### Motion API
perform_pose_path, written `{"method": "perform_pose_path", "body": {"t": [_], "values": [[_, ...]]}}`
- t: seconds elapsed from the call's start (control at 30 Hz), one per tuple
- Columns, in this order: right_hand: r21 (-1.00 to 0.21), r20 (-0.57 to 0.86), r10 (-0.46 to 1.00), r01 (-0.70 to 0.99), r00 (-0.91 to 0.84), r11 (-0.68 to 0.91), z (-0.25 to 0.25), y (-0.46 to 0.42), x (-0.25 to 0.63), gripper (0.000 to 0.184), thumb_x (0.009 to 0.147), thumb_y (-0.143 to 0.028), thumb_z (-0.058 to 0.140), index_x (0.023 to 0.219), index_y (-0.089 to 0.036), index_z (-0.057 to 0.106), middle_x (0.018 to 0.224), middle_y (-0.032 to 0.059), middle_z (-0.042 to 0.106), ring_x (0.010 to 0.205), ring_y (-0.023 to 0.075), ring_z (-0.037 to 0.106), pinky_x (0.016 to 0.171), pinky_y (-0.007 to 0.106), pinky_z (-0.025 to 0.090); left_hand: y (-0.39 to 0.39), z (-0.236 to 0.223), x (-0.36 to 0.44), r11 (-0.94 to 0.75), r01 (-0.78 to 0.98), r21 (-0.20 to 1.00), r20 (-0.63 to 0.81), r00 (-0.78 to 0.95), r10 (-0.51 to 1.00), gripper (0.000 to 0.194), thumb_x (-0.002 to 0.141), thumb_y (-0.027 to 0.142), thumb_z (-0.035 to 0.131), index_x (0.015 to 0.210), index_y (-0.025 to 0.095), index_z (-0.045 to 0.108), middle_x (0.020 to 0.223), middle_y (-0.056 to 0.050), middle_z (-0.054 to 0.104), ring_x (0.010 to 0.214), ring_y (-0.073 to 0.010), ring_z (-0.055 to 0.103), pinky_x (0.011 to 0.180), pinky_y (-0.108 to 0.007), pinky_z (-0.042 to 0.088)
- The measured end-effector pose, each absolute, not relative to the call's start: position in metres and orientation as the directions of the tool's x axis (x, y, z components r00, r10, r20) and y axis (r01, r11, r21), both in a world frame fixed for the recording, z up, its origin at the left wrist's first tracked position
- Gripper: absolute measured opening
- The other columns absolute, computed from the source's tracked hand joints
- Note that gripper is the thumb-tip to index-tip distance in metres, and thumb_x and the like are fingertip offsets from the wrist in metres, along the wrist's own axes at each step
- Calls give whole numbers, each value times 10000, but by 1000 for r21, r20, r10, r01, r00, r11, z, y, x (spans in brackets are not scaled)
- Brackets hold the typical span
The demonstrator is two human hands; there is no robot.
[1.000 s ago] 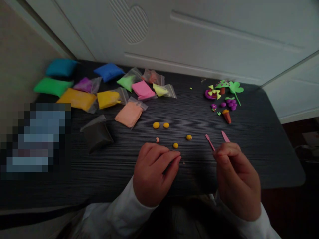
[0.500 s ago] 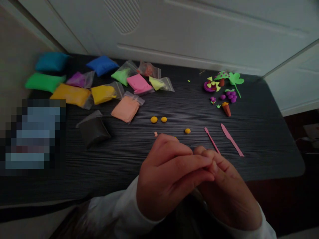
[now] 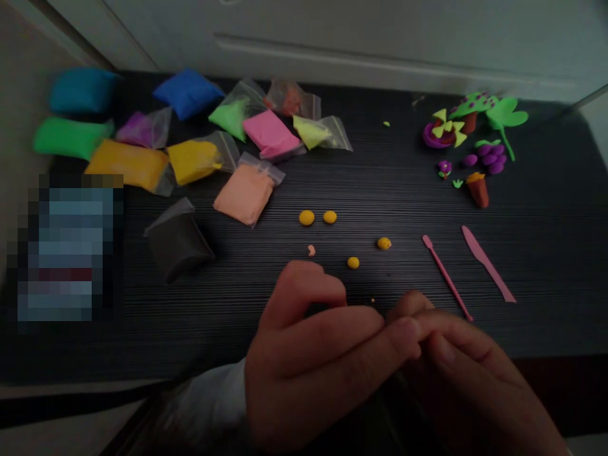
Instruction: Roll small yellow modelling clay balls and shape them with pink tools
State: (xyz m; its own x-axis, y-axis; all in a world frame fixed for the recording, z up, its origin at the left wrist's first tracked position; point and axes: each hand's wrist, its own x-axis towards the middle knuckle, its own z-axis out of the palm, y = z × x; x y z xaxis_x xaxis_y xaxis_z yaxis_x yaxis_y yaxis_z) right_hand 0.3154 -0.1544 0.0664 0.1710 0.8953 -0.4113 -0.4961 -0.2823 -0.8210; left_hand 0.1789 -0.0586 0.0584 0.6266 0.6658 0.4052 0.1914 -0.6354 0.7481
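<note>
My left hand (image 3: pixel 313 361) is closed, its thumb and fingertips pressed against those of my right hand (image 3: pixel 484 380). The fingers of my right hand are curled and pinched at the same spot. Anything between the fingertips is hidden. Just beyond my left hand lie a small yellow clay ball (image 3: pixel 353 263) and a curled bit of peach clay (image 3: pixel 311 251). A speckled yellow ball (image 3: pixel 384 244) lies a little farther right. Behind these sit two more yellow balls, a larger one (image 3: pixel 306 218) and a smaller one (image 3: pixel 329 217). A tiny pale crumb (image 3: pixel 373 300) rests near my fingers.
On the dark table (image 3: pixel 266 253), a pink stick tool (image 3: pixel 447 277) and a pink clay knife (image 3: pixel 487 263) lie at right. Finished clay pieces, including purple grapes (image 3: pixel 491 157), stand behind them. Bagged clay, such as a peach pack (image 3: pixel 244 194) and a black pack (image 3: pixel 179 242), fills the left.
The camera view has shifted, so the tabletop appears nearer. Both hands stay together, with the fingers rearranged. One yellow ball and a crumb, earlier mostly or fully hidden, now show beyond them.
</note>
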Motion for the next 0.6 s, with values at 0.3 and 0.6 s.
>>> {"method": "perform_pose_path", "body": {"t": [0.3, 0.6], "values": [[-924, -343, 934, -215, 105, -315, 68, -150, 338, 212, 821, -341, 508, 968, -340, 661, 751, 21, 541, 661, 132, 524, 551, 277, 442, -42, 63, 185, -645, 154, 748, 359, 723, 590, 164, 715, 154, 643, 855, 239, 637, 683, 40, 682, 621, -125, 572, 666, -288, 500], [-933, -286, 907, -307, 309, -190, 48, -156, 356, 195, 842, -306, 468, 887, -256, 650, 685, 5, 427, 622, 118, 439, 508, 270, 377, -45, 52, 190, -184, 37, 982, 118, 646, 754, 94, 761, 153, 614, 836, 207, 630, 697, 12, 637, 676, -109, 561, 656, -278, 486]]}}
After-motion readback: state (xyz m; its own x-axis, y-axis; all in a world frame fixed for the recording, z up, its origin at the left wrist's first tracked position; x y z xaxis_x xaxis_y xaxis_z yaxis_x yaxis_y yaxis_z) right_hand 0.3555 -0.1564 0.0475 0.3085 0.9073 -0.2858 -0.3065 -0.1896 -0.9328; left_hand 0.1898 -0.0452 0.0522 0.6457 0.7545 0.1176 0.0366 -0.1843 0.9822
